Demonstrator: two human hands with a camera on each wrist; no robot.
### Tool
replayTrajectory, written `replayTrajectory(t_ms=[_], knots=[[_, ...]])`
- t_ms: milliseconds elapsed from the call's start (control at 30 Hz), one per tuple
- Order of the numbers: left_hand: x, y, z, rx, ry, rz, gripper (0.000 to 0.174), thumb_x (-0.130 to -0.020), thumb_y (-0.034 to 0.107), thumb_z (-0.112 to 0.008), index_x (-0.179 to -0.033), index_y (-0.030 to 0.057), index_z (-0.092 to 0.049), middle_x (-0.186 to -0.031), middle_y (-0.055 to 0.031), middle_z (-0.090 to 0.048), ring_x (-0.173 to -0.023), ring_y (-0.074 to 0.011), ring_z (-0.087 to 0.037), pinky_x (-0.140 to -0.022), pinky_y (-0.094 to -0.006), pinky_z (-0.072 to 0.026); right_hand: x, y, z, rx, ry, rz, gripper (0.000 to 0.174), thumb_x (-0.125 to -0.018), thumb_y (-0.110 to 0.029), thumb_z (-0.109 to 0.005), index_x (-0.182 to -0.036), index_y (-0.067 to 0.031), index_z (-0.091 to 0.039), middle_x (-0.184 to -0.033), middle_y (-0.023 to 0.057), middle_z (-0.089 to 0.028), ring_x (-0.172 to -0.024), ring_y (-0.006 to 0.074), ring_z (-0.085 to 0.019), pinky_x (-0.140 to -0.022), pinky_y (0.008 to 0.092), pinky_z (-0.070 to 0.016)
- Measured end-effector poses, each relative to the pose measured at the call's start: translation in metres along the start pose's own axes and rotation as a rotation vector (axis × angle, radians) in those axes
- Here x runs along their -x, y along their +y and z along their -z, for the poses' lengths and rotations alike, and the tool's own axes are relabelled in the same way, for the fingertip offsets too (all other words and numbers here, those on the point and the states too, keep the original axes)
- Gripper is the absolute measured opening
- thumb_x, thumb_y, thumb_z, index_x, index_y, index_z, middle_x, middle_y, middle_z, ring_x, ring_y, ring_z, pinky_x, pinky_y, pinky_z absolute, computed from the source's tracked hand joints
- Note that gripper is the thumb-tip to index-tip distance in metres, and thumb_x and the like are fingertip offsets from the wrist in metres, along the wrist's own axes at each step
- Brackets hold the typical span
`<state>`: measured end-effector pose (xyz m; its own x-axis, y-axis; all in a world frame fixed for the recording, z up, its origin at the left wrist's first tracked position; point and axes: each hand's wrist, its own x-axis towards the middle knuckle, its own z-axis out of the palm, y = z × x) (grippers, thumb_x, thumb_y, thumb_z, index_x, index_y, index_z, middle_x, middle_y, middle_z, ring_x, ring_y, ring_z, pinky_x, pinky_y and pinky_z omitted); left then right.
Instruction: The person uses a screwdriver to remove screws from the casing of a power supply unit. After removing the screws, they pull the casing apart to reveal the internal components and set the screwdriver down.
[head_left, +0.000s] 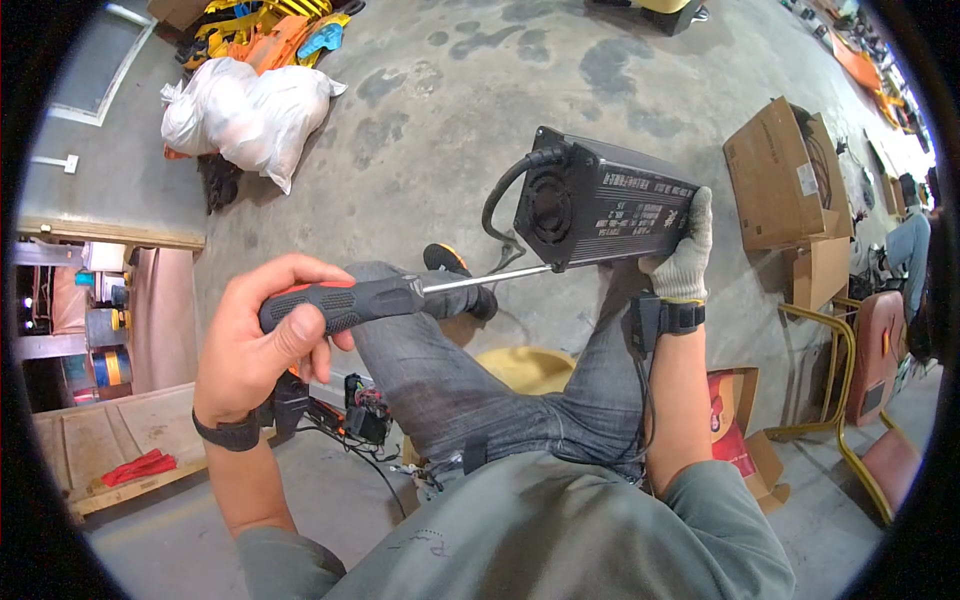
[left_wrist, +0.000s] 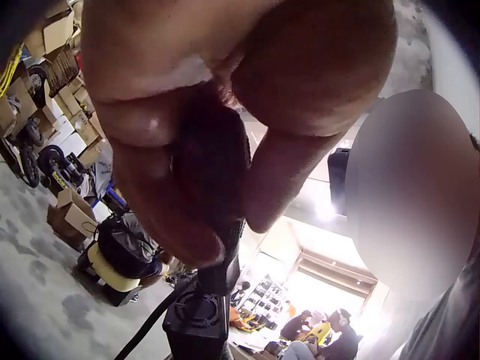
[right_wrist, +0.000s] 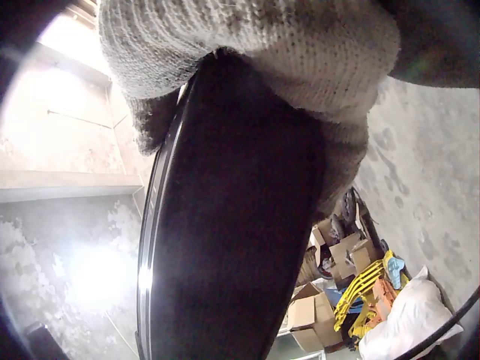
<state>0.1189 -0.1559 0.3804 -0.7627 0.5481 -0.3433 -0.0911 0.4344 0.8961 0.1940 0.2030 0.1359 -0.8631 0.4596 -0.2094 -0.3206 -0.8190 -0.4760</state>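
Note:
My bare left hand [head_left: 272, 325] grips the black and red handle of a screwdriver [head_left: 375, 303]. Its steel shaft runs right, and the tip meets the lower corner of a black finned power adapter [head_left: 610, 205]. White print covers the adapter's side; a round fan grille [head_left: 549, 208] and a thick black cable [head_left: 495, 205] sit on its near end. At the far end, my right hand [head_left: 684, 250] in a knitted glove holds the adapter up above my knee. In the right wrist view, gloved fingers [right_wrist: 341, 157] wrap both sides of the adapter's dark body [right_wrist: 232, 217].
White sacks [head_left: 250, 115] and yellow and orange parts lie on the concrete floor at upper left. Cardboard boxes [head_left: 775, 180] and a metal-framed chair [head_left: 850, 400] stand to the right. A wooden bench [head_left: 120, 420] with a red cloth is at left.

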Motion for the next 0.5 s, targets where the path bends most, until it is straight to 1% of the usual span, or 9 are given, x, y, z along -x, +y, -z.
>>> replayTrajectory(t_ms=[100, 133, 200, 233, 300, 333, 367, 433, 500], knots=[[-0.001, 0.002, 0.000, 0.161, 0.070, 0.139, 0.042, -0.090, 0.037, -0.063, -0.106, -0.0017, -0.060, -0.069, -0.0050, -0.060, -0.048, -0.0059, -0.050, -0.045, -0.0160, -0.0367, -0.002, 0.001, 0.003, 0.010, 0.020, 0.012, 0.038, -0.089, -0.043, -0.062, -0.103, -0.0081, -0.066, -0.099, 0.0081, -0.070, -0.084, 0.0215, -0.068, -0.071, 0.0358, -0.0583], [-0.002, 0.003, 0.000, 0.160, 0.069, 0.139, 0.042, -0.090, 0.037, -0.063, -0.106, -0.0017, -0.060, -0.069, -0.0050, -0.060, -0.048, -0.0059, -0.050, -0.045, -0.0160, -0.0367, -0.003, 0.001, 0.004, 0.010, 0.021, 0.012, 0.038, -0.089, -0.043, -0.062, -0.103, -0.0081, -0.066, -0.099, 0.0081, -0.070, -0.084, 0.0215, -0.068, -0.071, 0.0358, -0.0583], [-0.003, 0.006, 0.000, -0.013, 0.075, 0.103, 0.039, -0.090, 0.030, -0.063, -0.111, -0.0013, -0.057, -0.073, -0.0022, -0.057, -0.056, -0.0061, -0.049, -0.054, -0.0176, -0.0392, -0.005, 0.002, 0.006, -0.001, 0.038, 0.017, 0.038, -0.088, -0.043, -0.062, -0.102, -0.0078, -0.066, -0.098, 0.0083, -0.070, -0.081, 0.0217, -0.069, -0.068, 0.0354, -0.0587], [-0.002, 0.005, -0.003, -0.013, 0.074, 0.103, 0.039, -0.090, 0.030, -0.063, -0.111, -0.0013, -0.057, -0.073, -0.0022, -0.057, -0.056, -0.0061, -0.049, -0.054, -0.0176, -0.0392, -0.004, 0.002, 0.005, 0.000, 0.038, 0.017, 0.038, -0.088, -0.043, -0.062, -0.102, -0.0078, -0.066, -0.098, 0.0083, -0.070, -0.081, 0.0217, -0.069, -0.068, 0.0354, -0.0587], [-0.001, 0.000, -0.011, -0.224, 0.188, -0.144, 0.036, -0.087, 0.023, -0.065, -0.113, -0.0006, -0.055, -0.084, -0.0020, -0.054, -0.073, -0.0077, -0.050, -0.068, -0.0198, -0.0404, -0.002, 0.002, 0.000, 0.004, 0.040, 0.044, 0.039, -0.088, -0.044, -0.063, -0.102, -0.0075, -0.066, -0.098, 0.0089, -0.070, -0.079, 0.0223, -0.069, -0.065, 0.0352, -0.0591], [-0.001, -0.003, -0.011, -0.224, 0.176, -0.210, 0.039, -0.081, 0.014, -0.068, -0.114, -0.0001, -0.053, -0.093, -0.0022, -0.051, -0.086, -0.0087, -0.048, -0.080, -0.0223, -0.0393, -0.001, 0.001, -0.002, 0.005, 0.040, 0.044, 0.039, -0.088, -0.044, -0.063, -0.102, -0.0075, -0.066, -0.098, 0.0089, -0.070, -0.079, 0.0223, -0.069, -0.065, 0.0352, -0.0591], [-0.002, -0.006, -0.011, -0.223, 0.176, -0.210, 0.039, -0.081, 0.014, -0.068, -0.114, -0.0001, -0.053, -0.093, -0.0022, -0.051, -0.086, -0.0087, -0.048, -0.080, -0.0223, -0.0393, 0.000, 0.000, -0.004, 0.000, 0.034, 0.043, 0.036, -0.089, -0.042, -0.062, -0.100, -0.0075, -0.066, -0.097, 0.0089, -0.070, -0.079, 0.0221, -0.069, -0.066, 0.0352, -0.0595], [-0.003, -0.008, -0.012, -0.180, 0.170, -0.336, 0.045, -0.078, 0.011, -0.071, -0.116, -0.0004, -0.052, -0.097, -0.0039, -0.052, -0.090, -0.0090, -0.050, -0.082, -0.0237, -0.0414, 0.001, -0.001, -0.006, -0.004, 0.028, 0.043, 0.034, -0.091, -0.041, -0.060, -0.098, -0.0074, -0.065, -0.096, 0.0090, -0.070, -0.080, 0.0219, -0.069, -0.067, 0.0352, -0.0599], [-0.004, -0.004, -0.012, -0.162, 0.148, -0.290, 0.048, -0.078, 0.014, -0.073, -0.117, -0.0006, -0.051, -0.096, -0.0038, -0.054, -0.089, -0.0091, -0.052, -0.082, -0.0237, -0.0427, 0.002, -0.001, -0.007, -0.016, 0.034, 0.032, 0.035, -0.090, -0.041, -0.060, -0.099, -0.0074, -0.065, -0.096, 0.0096, -0.069, -0.080, 0.0221, -0.069, -0.066, 0.0356, -0.0602]])
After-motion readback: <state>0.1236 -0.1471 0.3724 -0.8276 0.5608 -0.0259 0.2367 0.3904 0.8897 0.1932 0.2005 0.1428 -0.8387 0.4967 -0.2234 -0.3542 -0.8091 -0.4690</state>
